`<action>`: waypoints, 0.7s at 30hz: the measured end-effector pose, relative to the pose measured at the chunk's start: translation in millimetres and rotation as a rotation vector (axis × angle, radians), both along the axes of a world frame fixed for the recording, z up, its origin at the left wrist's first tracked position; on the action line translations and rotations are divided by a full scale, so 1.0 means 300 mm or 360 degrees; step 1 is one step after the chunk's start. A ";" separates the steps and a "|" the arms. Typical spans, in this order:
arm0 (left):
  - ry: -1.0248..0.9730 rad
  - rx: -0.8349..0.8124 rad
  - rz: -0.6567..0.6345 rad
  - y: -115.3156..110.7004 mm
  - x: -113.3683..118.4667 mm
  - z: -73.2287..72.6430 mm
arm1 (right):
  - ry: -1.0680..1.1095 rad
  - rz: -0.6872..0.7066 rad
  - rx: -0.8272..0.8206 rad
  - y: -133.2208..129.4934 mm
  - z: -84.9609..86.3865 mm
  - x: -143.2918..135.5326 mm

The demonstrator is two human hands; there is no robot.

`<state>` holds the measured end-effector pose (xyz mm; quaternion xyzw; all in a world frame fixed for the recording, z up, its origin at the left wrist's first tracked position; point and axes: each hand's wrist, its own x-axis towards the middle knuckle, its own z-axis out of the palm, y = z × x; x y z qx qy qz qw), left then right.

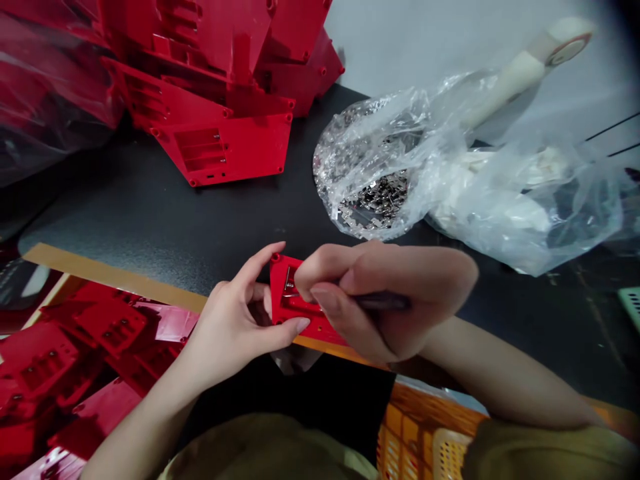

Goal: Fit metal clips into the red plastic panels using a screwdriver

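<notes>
At the table's front edge my left hand [250, 317] grips one end of a red plastic battery housing [279, 287], thumb on the near side and fingers on the far side. My right hand [395, 293] is closed around a dark, slim hand tool [383, 301], held like a pen above the housing. The tool's tip is hidden behind the fingers. A metal spring contact shows in the housing's slot near the left hand; the right hand covers the rest.
Red housings [240, 150] are heaped at the back left, and more fill a box [60, 283] below. A clear plastic bag [370, 180] contains small metal contacts. Beside it lies another bag [530, 213] with white contents. An orange basket [400, 433] stands below the edge.
</notes>
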<state>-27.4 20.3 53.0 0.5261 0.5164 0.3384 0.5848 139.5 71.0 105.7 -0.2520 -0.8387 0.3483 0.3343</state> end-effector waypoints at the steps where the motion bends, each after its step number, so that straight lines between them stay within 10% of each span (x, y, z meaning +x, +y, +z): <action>1: 0.0005 -0.0006 -0.0012 -0.001 -0.001 -0.002 | 0.0172 0.0007 -0.0016 0.000 -0.006 -0.001; 5: 0.0007 -0.0030 -0.0015 -0.009 -0.005 -0.011 | 0.0635 -0.0066 -0.0246 0.010 -0.043 0.003; 21: 0.0063 0.0028 -0.0046 -0.010 -0.011 -0.022 | 0.0574 -0.0210 -0.0621 0.041 -0.057 0.005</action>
